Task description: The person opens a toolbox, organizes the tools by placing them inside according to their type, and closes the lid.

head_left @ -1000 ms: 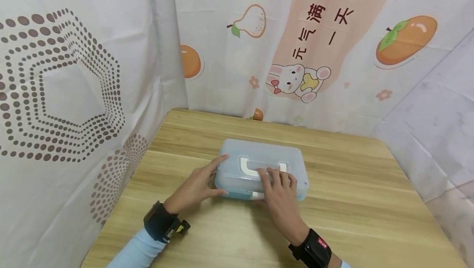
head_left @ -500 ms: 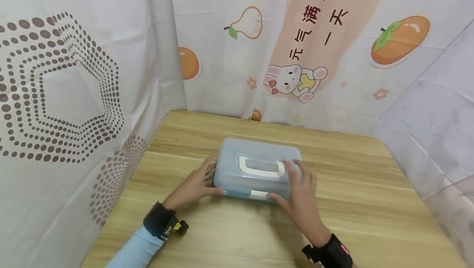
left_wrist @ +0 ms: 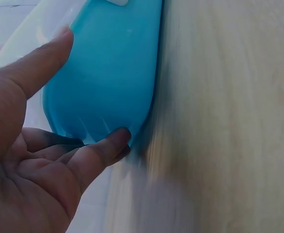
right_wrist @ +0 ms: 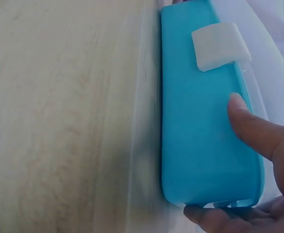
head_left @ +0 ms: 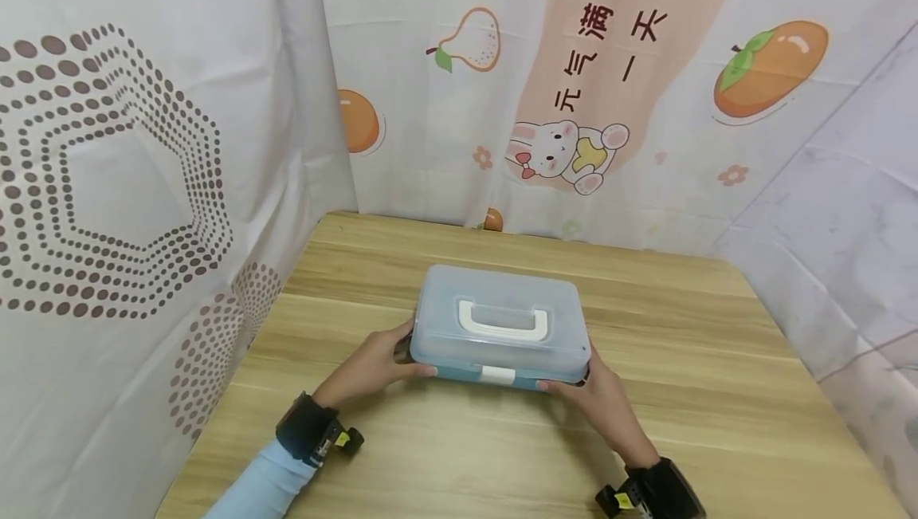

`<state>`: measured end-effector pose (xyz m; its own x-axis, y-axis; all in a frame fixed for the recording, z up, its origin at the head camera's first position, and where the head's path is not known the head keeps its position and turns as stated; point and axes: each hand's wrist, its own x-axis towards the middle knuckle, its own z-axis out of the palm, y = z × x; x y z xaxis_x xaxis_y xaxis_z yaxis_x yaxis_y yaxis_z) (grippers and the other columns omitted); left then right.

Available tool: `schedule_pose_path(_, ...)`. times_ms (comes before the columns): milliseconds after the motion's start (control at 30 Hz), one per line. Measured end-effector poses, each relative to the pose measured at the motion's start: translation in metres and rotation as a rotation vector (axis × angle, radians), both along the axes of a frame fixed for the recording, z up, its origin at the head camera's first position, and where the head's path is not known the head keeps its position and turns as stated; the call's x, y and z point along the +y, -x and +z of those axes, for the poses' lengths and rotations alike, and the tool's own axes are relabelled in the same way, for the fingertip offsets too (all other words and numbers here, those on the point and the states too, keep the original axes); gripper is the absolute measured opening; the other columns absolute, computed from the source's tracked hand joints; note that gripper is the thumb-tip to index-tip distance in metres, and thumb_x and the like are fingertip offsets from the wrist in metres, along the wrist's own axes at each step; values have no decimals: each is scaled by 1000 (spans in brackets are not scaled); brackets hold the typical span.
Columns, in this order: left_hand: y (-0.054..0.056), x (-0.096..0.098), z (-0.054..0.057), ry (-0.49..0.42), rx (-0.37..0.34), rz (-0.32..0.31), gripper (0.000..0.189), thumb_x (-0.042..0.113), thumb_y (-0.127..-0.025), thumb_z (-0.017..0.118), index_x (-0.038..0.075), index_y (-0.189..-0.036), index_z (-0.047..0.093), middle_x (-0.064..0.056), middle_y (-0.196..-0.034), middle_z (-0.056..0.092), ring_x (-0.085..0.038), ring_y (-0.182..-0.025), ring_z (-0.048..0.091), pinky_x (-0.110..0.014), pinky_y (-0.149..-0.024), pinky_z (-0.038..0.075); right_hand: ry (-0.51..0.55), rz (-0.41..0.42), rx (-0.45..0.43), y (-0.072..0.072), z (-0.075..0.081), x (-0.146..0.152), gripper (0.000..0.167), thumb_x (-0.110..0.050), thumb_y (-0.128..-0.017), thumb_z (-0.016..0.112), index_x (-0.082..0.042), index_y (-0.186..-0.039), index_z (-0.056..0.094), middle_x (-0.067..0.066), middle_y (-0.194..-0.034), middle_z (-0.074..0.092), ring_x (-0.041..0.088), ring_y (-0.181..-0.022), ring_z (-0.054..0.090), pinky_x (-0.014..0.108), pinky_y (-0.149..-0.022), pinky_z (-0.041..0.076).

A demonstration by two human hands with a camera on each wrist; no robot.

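A plastic storage box (head_left: 505, 284) with a translucent lid and blue base sits on the table. Its white handle (head_left: 504, 334) lies folded on the lid, and a white latch (head_left: 498, 375) is at the middle of the front. My left hand (head_left: 374, 361) grips the left end, thumb on the front and fingers against the end wall. At the other end, my right hand (head_left: 608, 403) holds the box the same way. The right wrist view shows that thumb on the blue front (right_wrist: 205, 141), near the latch. What the box contains cannot be made out.
The wood-grain table (head_left: 459, 455) extends around the box on all sides. Printed fabric curtains (head_left: 423, 128) hang behind its back edge and along the left and right.
My right hand has left the handle and latch area and moved right to the box's right end. My left fingers have slid lower at the left end. The box has hardly moved.
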<state>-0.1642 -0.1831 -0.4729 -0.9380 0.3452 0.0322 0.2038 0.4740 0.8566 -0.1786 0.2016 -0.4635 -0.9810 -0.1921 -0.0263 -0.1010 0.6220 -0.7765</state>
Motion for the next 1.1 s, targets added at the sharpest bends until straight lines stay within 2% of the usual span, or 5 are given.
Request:
schedule_pose_path(233,6,6,5,35,48,-18,96,50,-84,81,20,-162,33,-3,-154,49,-13,-138,47,-38,-111,44,-2,-60,-37,5,3,5,105,-53,-73,91,-7,-152,41,19,-140,60,35,-132,54,57,-108,43)
schedule_pose_path(500,32,44,14,32,122,-58,74,46,-87,82,16,-149,54,-2,-135,67,-11,-117,62,-36,-99,52,46,-69,-87,31,7,45,92,-47,-79,89,-1,-146,46,20,-139,59,33,-129,53,52,-109,43)
schedule_pose_path(767,92,120,21,32,188,-115,74,46,-91,78,5,-147,53,-8,-125,70,-11,-98,64,-26,-84,55,-17,-31,11,87,19,126,86,-40,-89,83,-1,-151,39,19,-141,56,24,-125,54,15,-90,44)
schedule_pose_path(933,126,163,18,73,161,-114,76,48,-92,77,-1,-144,53,-9,-119,69,-12,-87,61,-20,-72,50,31,10,52,114,14,170,78,-30,-92,81,-5,-152,38,8,-137,56,5,-115,55,12,-88,46)
schedule_pose_path(1100,146,191,16,81,123,-128,67,46,-92,77,-1,-135,57,-4,-103,62,-12,-81,56,-19,-66,46,74,-14,24,122,2,195,80,-29,-93,80,-6,-155,35,1,-137,55,0,-115,54,14,-89,48)
